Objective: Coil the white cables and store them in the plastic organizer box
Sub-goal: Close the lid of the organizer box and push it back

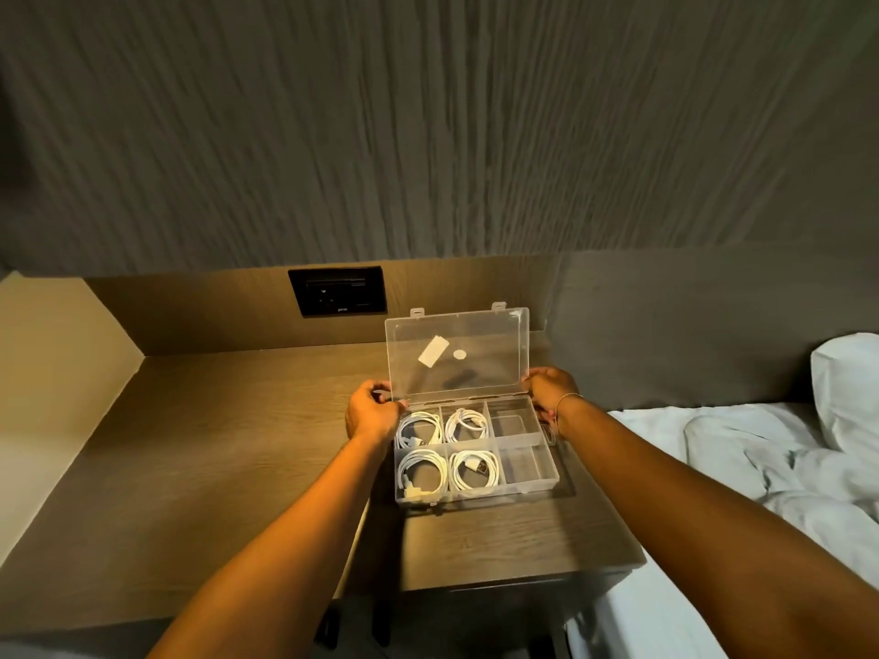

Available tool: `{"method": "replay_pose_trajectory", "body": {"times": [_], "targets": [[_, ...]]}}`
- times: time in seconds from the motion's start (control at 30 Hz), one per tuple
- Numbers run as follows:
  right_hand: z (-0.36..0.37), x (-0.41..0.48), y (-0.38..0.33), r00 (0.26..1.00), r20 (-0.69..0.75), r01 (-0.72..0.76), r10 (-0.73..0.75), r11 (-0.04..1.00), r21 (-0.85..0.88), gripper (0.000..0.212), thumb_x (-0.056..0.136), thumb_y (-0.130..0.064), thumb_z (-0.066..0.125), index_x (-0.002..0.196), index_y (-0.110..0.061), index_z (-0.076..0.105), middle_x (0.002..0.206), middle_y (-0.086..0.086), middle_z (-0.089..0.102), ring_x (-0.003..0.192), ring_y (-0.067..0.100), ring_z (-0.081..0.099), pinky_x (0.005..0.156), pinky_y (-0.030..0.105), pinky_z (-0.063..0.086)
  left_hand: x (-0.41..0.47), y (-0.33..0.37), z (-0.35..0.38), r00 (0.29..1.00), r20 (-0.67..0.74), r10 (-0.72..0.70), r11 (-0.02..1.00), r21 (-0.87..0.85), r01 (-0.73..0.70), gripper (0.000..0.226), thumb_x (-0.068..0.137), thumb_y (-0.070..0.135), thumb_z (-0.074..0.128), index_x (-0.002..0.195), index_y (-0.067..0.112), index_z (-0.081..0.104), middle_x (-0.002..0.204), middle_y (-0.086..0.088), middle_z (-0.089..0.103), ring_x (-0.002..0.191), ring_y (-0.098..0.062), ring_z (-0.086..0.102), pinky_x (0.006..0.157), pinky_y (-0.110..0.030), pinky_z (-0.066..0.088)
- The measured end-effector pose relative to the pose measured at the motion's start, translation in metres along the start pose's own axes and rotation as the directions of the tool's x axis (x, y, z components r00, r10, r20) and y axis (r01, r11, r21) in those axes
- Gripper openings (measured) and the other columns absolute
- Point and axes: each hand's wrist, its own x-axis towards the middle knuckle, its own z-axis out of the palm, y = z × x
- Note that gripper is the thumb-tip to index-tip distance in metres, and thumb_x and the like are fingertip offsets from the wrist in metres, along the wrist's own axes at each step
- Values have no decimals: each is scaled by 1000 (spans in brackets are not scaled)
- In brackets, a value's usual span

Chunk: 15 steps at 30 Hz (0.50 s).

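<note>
A single head-worn wide-angle camera is looking forward and down from close above a wooden bedside table (200, 468), facing the wall at twelve o'clock, with bedding (742, 459) edging in at three o'clock.

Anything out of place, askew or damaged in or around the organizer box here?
Nothing stands out. The clear plastic organizer box sits flat on the brown wooden table with its lid upright; four coiled white cables lie in separate compartments, two compartments empty. The left hand and right hand hold the lid's lower corners.
</note>
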Motion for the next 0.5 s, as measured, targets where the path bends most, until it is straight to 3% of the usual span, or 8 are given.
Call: {"method": "replay_pose_trajectory", "body": {"times": [0.1,0.2,0.27,0.37,0.43,0.5], "targets": [[-5,-11,0,997,-18,79,-80,995,-61,28,98,-15,48,79,-22,67,109,15,69,94,33,63,86,40,53,-11,3,-5,983,4,181,964,199,-178,13,86,21,70,85,30,62,85,3,71,83,-21,68,74,-39,57],[-10,-28,11,985,-16,169,-172,979,-118,26,100,-17,48,108,-13,72,120,15,68,105,34,64,94,44,54,-20,2,-18,976,72,207,941,258,-219,12,86,23,69,92,33,67,90,4,73,83,-18,68,75,-40,58],[-14,-43,21,987,-9,161,-161,987,-15,28,100,-18,47,117,-22,69,128,8,65,115,32,61,100,49,51,-25,-1,-29,989,68,133,964,222,-145,15,87,20,66,97,31,70,90,2,74,75,-19,70,69,-39,60],[-22,-55,34,988,15,154,-155,987,53,36,98,-6,49,125,-25,65,133,4,62,115,30,61,99,47,53,-39,2,-39,988,154,-22,1000,-8,24,19,91,11,57,103,19,71,85,-11,75,58,-21,65,50,-31,51],[-26,-61,36,984,84,151,-156,986,63,45,96,2,51,132,-23,60,132,6,61,104,29,63,84,33,60,-53,9,-44,951,283,-127,969,-171,180,23,95,14,48,110,15,66,82,-16,74,56,-22,62,44,-27,46],[-32,-66,34,973,171,141,-152,987,73,52,94,8,50,137,-22,55,130,7,62,95,25,65,65,19,59,-66,14,-49,892,411,-188,925,-231,301,29,97,29,42,115,15,60,87,-16,75,61,-23,64,47,-27,47]]}}
